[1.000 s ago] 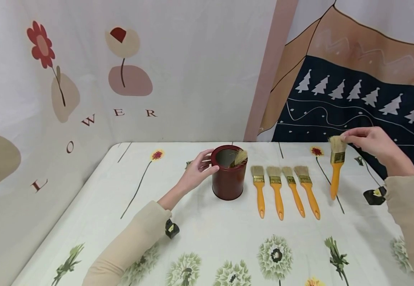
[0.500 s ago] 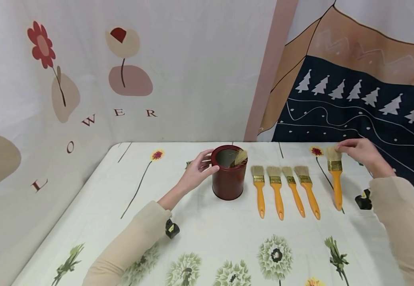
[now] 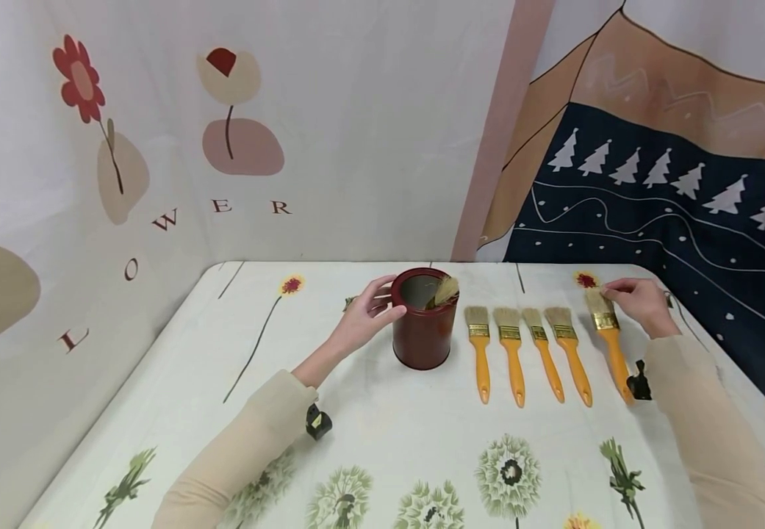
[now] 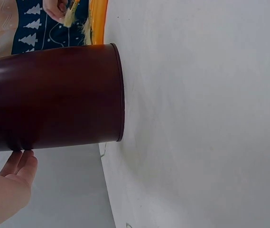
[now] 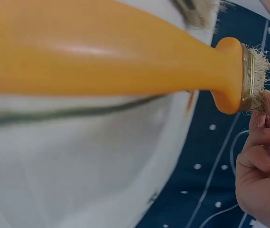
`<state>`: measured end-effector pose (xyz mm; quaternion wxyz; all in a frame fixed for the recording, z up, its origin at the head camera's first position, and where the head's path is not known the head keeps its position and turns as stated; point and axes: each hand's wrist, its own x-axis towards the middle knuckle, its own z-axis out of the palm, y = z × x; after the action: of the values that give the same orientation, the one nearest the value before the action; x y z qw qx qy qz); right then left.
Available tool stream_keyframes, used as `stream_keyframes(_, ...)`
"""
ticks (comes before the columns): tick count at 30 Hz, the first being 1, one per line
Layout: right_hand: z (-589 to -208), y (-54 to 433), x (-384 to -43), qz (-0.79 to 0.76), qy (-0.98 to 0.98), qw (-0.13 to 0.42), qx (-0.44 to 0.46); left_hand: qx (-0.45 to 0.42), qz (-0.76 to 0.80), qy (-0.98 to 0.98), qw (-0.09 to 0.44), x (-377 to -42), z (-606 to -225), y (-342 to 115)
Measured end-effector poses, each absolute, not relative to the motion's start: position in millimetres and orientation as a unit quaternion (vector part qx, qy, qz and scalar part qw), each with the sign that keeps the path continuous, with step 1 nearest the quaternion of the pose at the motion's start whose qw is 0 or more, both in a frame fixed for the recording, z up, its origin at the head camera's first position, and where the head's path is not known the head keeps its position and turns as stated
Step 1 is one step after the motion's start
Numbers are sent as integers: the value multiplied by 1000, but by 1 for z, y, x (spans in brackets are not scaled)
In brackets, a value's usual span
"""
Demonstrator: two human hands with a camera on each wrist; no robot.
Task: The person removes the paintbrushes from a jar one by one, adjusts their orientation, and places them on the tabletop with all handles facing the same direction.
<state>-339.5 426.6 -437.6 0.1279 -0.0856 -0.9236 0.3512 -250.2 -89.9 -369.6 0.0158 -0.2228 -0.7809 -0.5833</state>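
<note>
A dark red can (image 3: 423, 342) stands upright on the table, with one paintbrush's bristles (image 3: 447, 290) showing at its rim. My left hand (image 3: 362, 319) touches the can's left side near the top with extended fingers; the left wrist view shows the fingertips (image 4: 28, 159) against its wall. At the right, my right hand (image 3: 640, 303) pinches the bristle end of an orange-handled paintbrush (image 3: 613, 353) between thumb and fingers. That brush slants, bristles away from me; whether its handle touches the table cannot be told. The right wrist view shows the orange handle (image 5: 125, 57) up close.
Several orange-handled paintbrushes (image 3: 513, 367) lie in a row between the can and the right hand, bristles toward the back. A white flower-print cloth (image 3: 382, 441) covers the table. Printed fabric (image 3: 356, 132) hangs along the table's back edge.
My right hand has carried its paintbrush leftward and lower, bringing it near the right end of the row. The left hand and the can have stayed in place.
</note>
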Motion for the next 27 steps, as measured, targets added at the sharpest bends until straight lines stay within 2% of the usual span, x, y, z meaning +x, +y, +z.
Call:
stream_keyframes(5, -437, 412, -330, 338, -929, 116, -94, -224, -586, -778, 15, -250, -369, -90)
stream_keyframes(12, -403, 372, -297, 372, -921, 77, -85, -232, -577, -783, 12, -249, -366, -90)
stream_keyframes(16, -395, 364, -288, 371, -921, 65, -96, -233, -584, -778, 1, -241, -355, -89)
stream_keyframes(22, -399, 365, -291, 385, -913, 54, -126, -232, -586, -776, -3, -233, -346, -88)
stream_keyframes(27, -421, 386, -313, 389, -906, 68, -151, -223, -586, -779, -1, -244, -359, -89)
